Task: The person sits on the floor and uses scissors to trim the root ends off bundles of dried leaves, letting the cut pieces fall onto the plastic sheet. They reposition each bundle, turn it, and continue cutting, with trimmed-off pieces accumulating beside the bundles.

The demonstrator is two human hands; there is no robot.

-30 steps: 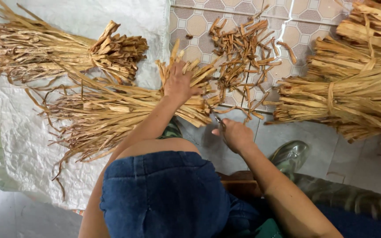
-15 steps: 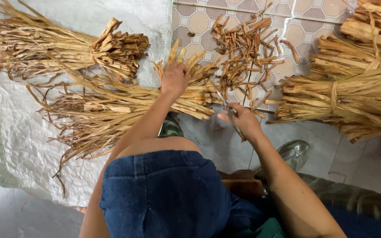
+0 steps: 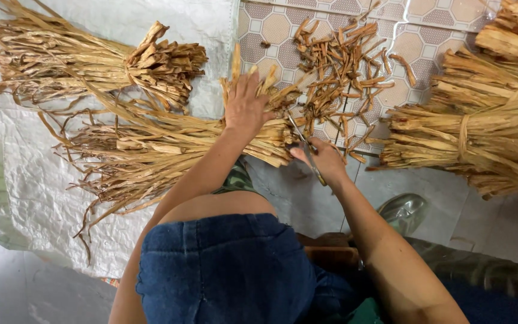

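Centrally, the left hand (image 3: pixel 246 108) presses flat on a dried stalk bundle (image 3: pixel 169 147); at its three o'clock, the right hand (image 3: pixel 326 161) grips scissors (image 3: pixel 304 147).

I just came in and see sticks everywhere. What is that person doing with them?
A person sits over a bundle of dry straw-like stalks lying on a white woven sheet. The left hand presses down on the bundle's thick end. The right hand holds a thin knife at that end. Short cut pieces lie scattered on the tiled floor. One tied bundle lies behind on the sheet, and more lie to the right.
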